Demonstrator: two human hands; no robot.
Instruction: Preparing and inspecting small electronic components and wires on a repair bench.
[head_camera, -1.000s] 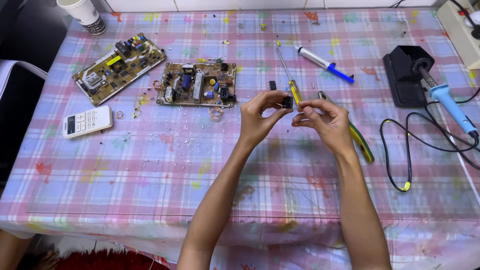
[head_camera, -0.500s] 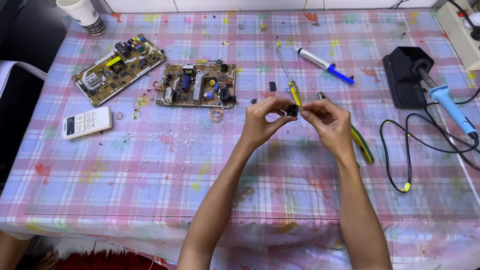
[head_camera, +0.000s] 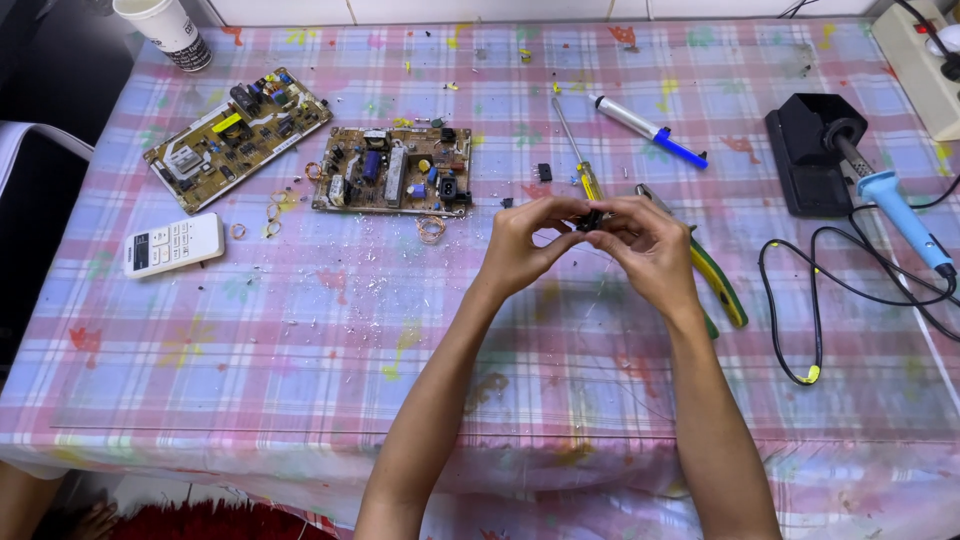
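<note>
The fingers (head_camera: 572, 214) of both hands are pinching a small black electronic component (head_camera: 592, 218) between their tips, the left hand (head_camera: 525, 245) and right hand (head_camera: 650, 250) meeting just above the plaid plastic-covered counter (head_camera: 300, 350). The step in hand is judged to be working this little part loose or apart, so further handling calls for a steady, fine grip from both sides. The component is hanging just right of the brown rectangular circuit board (head_camera: 392, 183), with the yellow-handled screwdriver (head_camera: 580, 160) lying directly behind it.
</note>
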